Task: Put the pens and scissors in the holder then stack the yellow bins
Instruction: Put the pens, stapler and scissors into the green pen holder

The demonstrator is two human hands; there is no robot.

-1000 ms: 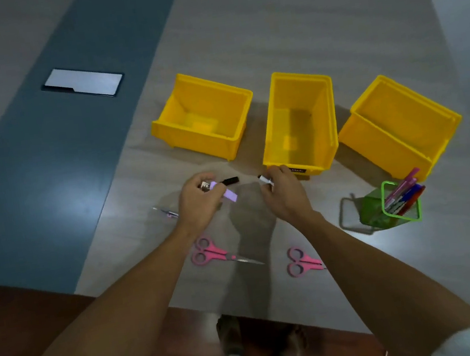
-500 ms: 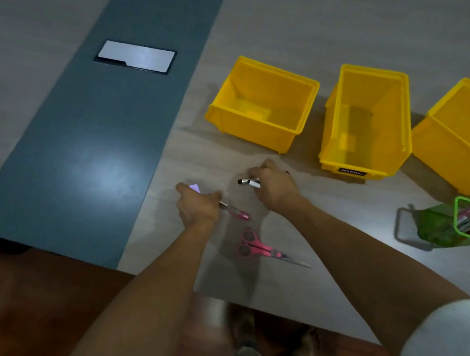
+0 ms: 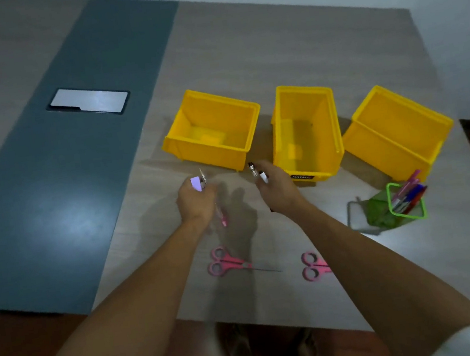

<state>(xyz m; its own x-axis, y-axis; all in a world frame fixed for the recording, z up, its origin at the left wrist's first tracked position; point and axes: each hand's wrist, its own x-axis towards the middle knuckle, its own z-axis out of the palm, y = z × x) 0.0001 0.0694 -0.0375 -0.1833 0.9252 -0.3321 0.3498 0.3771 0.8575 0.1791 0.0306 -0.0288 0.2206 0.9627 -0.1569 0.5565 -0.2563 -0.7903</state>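
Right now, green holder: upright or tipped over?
Tipped. The green holder lies on its side on the table, its mouth facing right, with pens sticking out sideways.

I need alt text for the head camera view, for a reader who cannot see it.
The left hand and the right hand each hold pens above a table. Beyond them stand three yellow bins, a green holder with pens stands right, and two pink scissors lie nearer.
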